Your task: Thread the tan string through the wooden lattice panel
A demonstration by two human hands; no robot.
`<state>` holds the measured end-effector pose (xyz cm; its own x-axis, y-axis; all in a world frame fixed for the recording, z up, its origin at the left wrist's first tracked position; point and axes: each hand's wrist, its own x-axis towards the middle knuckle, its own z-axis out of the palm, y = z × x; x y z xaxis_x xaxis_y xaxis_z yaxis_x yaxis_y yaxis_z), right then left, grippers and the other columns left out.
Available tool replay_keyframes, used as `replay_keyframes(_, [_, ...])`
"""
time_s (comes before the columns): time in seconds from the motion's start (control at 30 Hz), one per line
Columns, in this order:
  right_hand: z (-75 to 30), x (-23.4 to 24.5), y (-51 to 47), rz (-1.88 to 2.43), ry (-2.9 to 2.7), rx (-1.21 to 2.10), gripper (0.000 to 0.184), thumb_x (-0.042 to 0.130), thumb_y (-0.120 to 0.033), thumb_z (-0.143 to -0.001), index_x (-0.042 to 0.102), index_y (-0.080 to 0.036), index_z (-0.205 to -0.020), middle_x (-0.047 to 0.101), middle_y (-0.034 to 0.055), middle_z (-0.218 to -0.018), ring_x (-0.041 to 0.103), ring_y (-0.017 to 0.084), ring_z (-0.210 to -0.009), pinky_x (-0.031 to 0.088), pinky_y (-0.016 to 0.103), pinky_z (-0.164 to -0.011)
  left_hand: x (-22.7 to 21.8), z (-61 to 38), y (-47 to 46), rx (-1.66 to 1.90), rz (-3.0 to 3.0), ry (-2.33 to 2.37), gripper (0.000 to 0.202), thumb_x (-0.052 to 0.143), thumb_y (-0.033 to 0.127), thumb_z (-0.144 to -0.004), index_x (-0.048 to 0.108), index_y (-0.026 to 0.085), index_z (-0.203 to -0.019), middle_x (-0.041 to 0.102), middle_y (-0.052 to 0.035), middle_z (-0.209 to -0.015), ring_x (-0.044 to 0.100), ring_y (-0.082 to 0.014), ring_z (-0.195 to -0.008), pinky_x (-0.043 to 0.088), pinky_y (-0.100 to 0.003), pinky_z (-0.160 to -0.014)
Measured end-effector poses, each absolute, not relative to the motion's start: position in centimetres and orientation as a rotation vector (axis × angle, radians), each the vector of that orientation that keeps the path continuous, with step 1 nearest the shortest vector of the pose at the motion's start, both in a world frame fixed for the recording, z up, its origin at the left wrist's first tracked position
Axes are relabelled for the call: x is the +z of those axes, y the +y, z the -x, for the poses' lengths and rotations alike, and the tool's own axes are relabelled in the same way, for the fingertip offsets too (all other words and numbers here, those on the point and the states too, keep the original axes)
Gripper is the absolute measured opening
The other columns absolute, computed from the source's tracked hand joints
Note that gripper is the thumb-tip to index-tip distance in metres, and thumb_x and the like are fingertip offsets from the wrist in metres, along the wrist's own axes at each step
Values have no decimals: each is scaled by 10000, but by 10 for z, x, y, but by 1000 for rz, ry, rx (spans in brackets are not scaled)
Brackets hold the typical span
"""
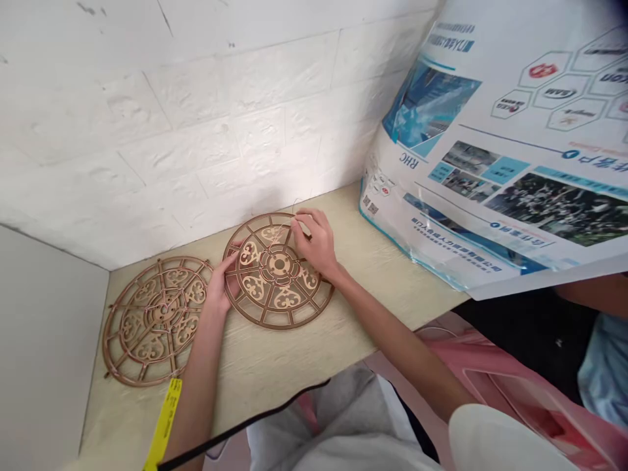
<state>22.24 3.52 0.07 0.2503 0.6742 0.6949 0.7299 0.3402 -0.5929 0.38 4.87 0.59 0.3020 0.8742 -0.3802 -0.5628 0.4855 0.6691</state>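
Observation:
A round, openwork wooden wheel-shaped panel [287, 299], with scroll cut-outs and a hub at its centre, is tilted up slightly from the table. My left hand [224, 282] grips its left edge, thumb on top and fingers underneath. Over its upper right part, my right hand [316, 243] is closed in a pinch on a very thin strand, thread or wire, that runs across the cut-outs. To the left, a second, similar wooden panel [164, 311] lies flat with reddish lines along its ribs; my left forearm partly covers its right side.
A pale tabletop [383, 268] meets a white brick-patterned wall [196, 131]. On the right stands a large printed poster sheet [441, 196]. A grey panel [44, 353] borders the left. A yellow printed strip [164, 422] lies by my left forearm. Another person's dark clothing [534, 327] and a pink stool [510, 386] show lower right.

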Motion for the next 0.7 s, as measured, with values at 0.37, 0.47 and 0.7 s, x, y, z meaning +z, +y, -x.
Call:
replay_keyframes(0.37, [-231, -1, 44, 1817, -1190, 284, 410, 366, -470, -926, 574, -204, -1158, 645, 72, -1135, 580, 149, -899, 466, 309, -861, 8, -3, 52, 1129, -385, 764, 154, 550, 178, -881, 687, 136, -938, 703, -54, -1033, 672, -172, -886, 547, -303, -813])
replay_keyframes(0.47, [-230, 2, 43, 1785, -1302, 284, 378, 353, -447, -933, 619, -186, -999, 676, 53, -1033, 579, 129, -851, 446, 264, -809, 7, -2, 54, 1060, -426, 785, 161, 570, 237, -875, 681, 126, -915, 699, -60, -903, 669, -172, -809, 550, -300, -790])
replay_keyframes(0.7, [-231, 4, 41, 1705, -1442, 291, 386, 387, -456, -924, 615, -207, -1111, 673, 41, -1071, 599, 130, -904, 464, 268, -829, 7, -1, 51, 871, -629, 767, 437, 623, 246, -828, 627, 144, -1253, 658, -116, -1202, 668, -219, -970, 541, -331, -871])
